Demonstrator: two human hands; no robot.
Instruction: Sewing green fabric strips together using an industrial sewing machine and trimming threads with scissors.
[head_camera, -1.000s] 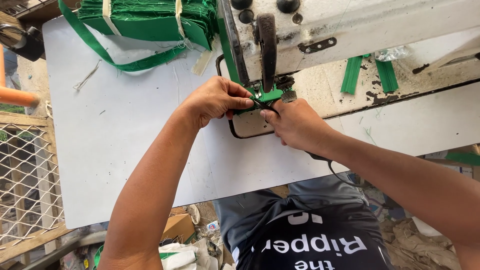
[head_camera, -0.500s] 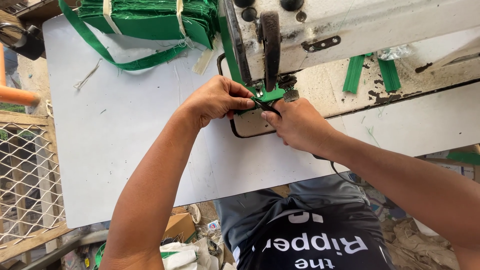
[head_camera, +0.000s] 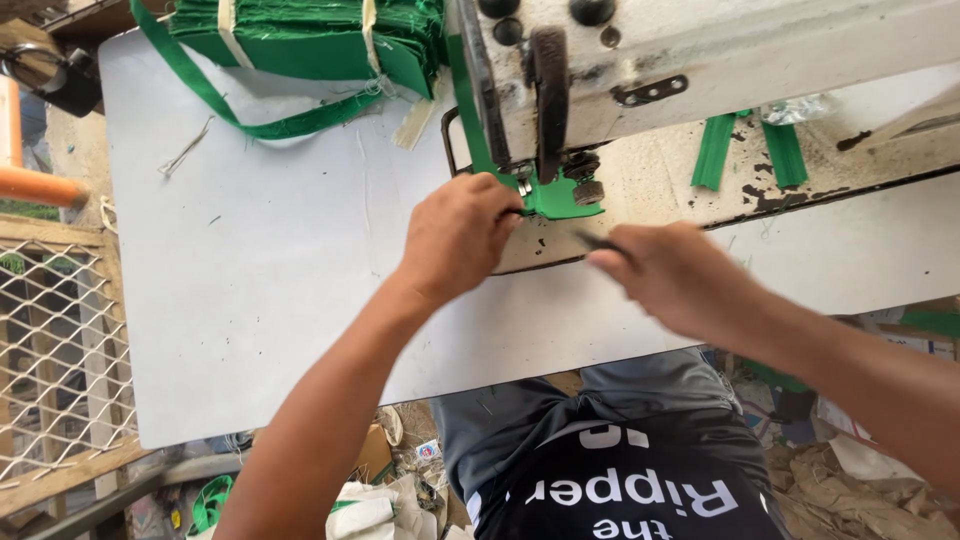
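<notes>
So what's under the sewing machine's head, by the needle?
A small green fabric piece lies on the bed under the sewing machine. The left hand touches its near edge and covers that part. The right hand, blurred, is apart from it. The needle itself can't be made out.

Right hand (head_camera: 675, 275) now back from the green piece (head_camera: 555, 197) (motion-blurred), a thin dark tool (head_camera: 600, 242) in its fingers.

head cam, looks steeply down, close over sewing table (head_camera: 250, 300)

A white worktop (head_camera: 260, 300) fills the view in daylight. Past its left edge stands a wire-mesh panel (head_camera: 55, 350) in a wooden frame. Below its near edge, scraps litter the floor (head_camera: 860, 470).
</notes>
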